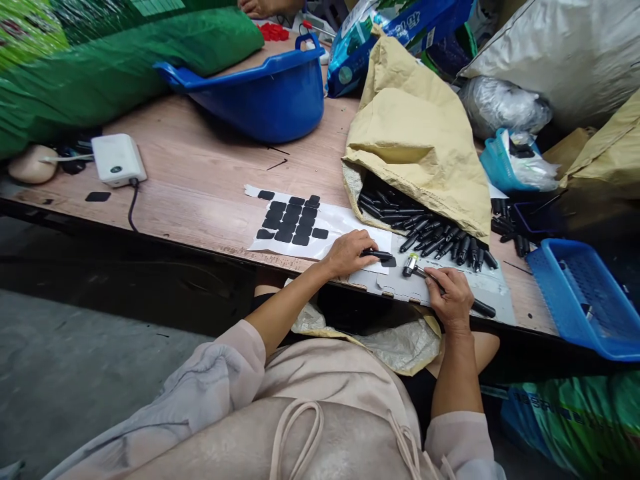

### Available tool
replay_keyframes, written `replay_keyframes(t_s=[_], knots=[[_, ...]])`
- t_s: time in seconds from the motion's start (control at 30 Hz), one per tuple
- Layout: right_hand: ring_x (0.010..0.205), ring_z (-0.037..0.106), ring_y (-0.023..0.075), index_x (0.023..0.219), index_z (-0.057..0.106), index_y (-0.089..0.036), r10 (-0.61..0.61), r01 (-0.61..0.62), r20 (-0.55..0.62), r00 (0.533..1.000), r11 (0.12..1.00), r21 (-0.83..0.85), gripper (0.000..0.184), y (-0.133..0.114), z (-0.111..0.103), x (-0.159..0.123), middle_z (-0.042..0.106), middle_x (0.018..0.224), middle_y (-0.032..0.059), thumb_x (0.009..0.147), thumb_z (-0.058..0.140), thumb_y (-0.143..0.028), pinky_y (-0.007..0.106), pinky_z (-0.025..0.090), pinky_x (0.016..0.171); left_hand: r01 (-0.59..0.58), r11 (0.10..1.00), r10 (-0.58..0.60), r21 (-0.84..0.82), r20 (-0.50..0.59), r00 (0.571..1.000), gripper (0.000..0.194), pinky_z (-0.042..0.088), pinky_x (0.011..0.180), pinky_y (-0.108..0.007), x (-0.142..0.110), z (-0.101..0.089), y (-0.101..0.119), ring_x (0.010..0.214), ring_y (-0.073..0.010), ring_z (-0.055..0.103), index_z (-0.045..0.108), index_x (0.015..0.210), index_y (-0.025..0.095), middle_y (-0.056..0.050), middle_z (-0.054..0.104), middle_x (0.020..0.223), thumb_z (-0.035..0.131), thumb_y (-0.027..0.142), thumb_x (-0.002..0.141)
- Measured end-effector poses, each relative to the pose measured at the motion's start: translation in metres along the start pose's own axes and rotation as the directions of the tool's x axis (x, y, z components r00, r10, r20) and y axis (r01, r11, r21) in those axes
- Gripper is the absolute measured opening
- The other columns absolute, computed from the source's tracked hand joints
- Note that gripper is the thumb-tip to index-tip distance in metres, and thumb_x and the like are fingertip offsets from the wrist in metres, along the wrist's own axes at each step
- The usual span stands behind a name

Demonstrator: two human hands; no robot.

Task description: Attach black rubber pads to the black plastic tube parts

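Small double-faced hammer and black tube, both in use. The hammer has a compact head with a bright metal middle, a pale yellow-green face at the far end and a dark face at the near end; a slim metallic neck leads into a black handle, partly covered midway. It slants across the gray board, head leftward, butt toward the near right; whether the head touches the board is difficult to judge. The tube, slender, glossy and roughly level, is held with its exposed end pointing right, near the hammer head but apart from it.
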State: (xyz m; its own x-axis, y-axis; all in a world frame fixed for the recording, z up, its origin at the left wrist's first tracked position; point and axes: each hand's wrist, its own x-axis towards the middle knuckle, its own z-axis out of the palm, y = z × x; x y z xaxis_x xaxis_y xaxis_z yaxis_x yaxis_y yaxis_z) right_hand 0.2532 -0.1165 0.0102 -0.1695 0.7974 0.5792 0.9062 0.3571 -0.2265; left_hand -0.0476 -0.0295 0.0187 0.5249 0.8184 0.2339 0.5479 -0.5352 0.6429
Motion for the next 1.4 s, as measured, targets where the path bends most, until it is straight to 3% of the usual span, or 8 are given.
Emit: replay_keyframes(t_s=[0.23, 0.4, 0.53, 0.77, 0.87, 1.0, 1.1, 1.4], knots=[[0.086, 0.06, 0.0186, 0.108, 0.079, -0.026, 0.006, -0.006, -0.006, 1.0, 0.999, -0.037, 0.02, -0.001, 0.001, -0.001, 0.071, 0.091, 0.0031, 0.095, 0.064, -0.026, 0.032, 0.049, 0.08, -0.278, 0.915, 0.358, -0.293, 0.267, 0.895, 0.023, 0.051, 0.083, -0.027, -0.059, 0.016, 0.048, 0.093, -0.0185, 0.068, 0.07, 0.113, 0.02, -0.007, 0.073, 0.103, 0.061, 0.037, 0.101], [0.086, 0.059, 0.0188, 0.108, 0.079, -0.025, -0.011, 0.01, -0.02, 1.0, 0.999, -0.052, 0.019, -0.003, 0.001, -0.001, 0.07, 0.091, 0.0031, 0.096, 0.063, -0.026, 0.031, 0.048, 0.08, 0.058, 0.998, -0.047, -0.002, 0.563, 0.825, 0.024, 0.056, 0.081, -0.031, -0.088, 0.058, 0.033, 0.1, -0.0256, 0.073, 0.07, 0.118, 0.022, -0.009, 0.075, 0.112, 0.064, 0.028, 0.096], [0.086, 0.06, 0.019, 0.107, 0.079, -0.025, -0.015, 0.014, -0.02, 1.0, 0.999, -0.053, 0.019, -0.004, 0.001, -0.001, 0.07, 0.092, 0.0031, 0.096, 0.063, -0.027, 0.031, 0.047, 0.08, 0.234, 0.94, -0.336, 0.248, 0.56, 0.757, 0.035, 0.056, 0.1, -0.039, -0.096, 0.078, 0.007, 0.124, -0.0319, 0.066, 0.067, 0.128, 0.023, -0.013, 0.068, 0.135, 0.062, 0.023, 0.094], [0.087, 0.059, 0.0192, 0.107, 0.078, -0.025, 0.006, -0.006, -0.004, 1.0, 0.998, -0.055, 0.019, -0.004, 0.001, -0.002, 0.07, 0.093, 0.0033, 0.095, 0.063, -0.027, 0.032, 0.047, 0.081, 0.163, 0.979, -0.203, 0.125, 0.709, 0.675, 0.018, 0.054, 0.079, -0.03, -0.078, 0.038, 0.041, 0.099, -0.0257, 0.073, 0.075, 0.105, 0.02, -0.009, 0.078, 0.105, 0.066, 0.022, 0.09], [0.087, 0.059, 0.0193, 0.107, 0.078, -0.025, 0.012, -0.012, 0.0, 1.0, 0.998, -0.055, 0.019, -0.004, 0.001, -0.002, 0.07, 0.093, 0.0034, 0.095, 0.063, -0.027, 0.032, 0.047, 0.081, 0.121, 0.972, 0.044, -0.204, 0.655, 0.754, 0.011, 0.046, 0.067, -0.023, -0.046, 0.009, 0.06, 0.076, -0.0156, 0.068, 0.075, 0.092, 0.02, -0.001, 0.075, 0.083, 0.066, 0.027, 0.091], [0.085, 0.059, 0.019, 0.106, 0.078, -0.025, -0.006, 0.005, -0.012, 1.0, 0.998, -0.058, 0.018, -0.003, 0.002, -0.001, 0.07, 0.091, 0.003, 0.095, 0.063, -0.026, 0.032, 0.047, 0.08, 0.155, 0.965, -0.11, -0.211, 0.211, 0.971, 0.017, 0.046, 0.071, -0.024, 0.015, -0.001, 0.063, 0.077, -0.0151, 0.064, 0.074, 0.094, 0.017, -0.002, 0.074, 0.085, 0.061, 0.027, 0.094], [0.086, 0.059, 0.019, 0.106, 0.078, -0.024, -0.01, 0.009, -0.016, 1.0, 0.999, -0.052, 0.018, -0.003, 0.002, -0.001, 0.071, 0.093, 0.0031, 0.095, 0.063, -0.025, 0.032, 0.047, 0.08, 0.208, 0.977, -0.207, -0.043, 0.02, 0.978, 0.014, 0.049, 0.079, -0.029, 0.054, 0.014, 0.056, 0.087, -0.0197, 0.065, 0.074, 0.096, 0.016, -0.006, 0.073, 0.093, 0.066, 0.026, 0.09], [0.087, 0.06, 0.0195, 0.107, 0.077, -0.024, -0.003, 0.003, -0.002, 1.0, 0.999, -0.044, 0.019, -0.003, 0.002, -0.003, 0.071, 0.094, 0.0032, 0.094, 0.064, -0.024, 0.032, 0.048, 0.08, 0.244, 0.965, -0.249, 0.098, 0.043, 0.967, 0.011, 0.051, 0.076, -0.03, 0.066, 0.028, 0.051, 0.092, -0.022, 0.066, 0.073, 0.093, 0.02, -0.006, 0.071, 0.101, 0.069, 0.028, 0.087]])
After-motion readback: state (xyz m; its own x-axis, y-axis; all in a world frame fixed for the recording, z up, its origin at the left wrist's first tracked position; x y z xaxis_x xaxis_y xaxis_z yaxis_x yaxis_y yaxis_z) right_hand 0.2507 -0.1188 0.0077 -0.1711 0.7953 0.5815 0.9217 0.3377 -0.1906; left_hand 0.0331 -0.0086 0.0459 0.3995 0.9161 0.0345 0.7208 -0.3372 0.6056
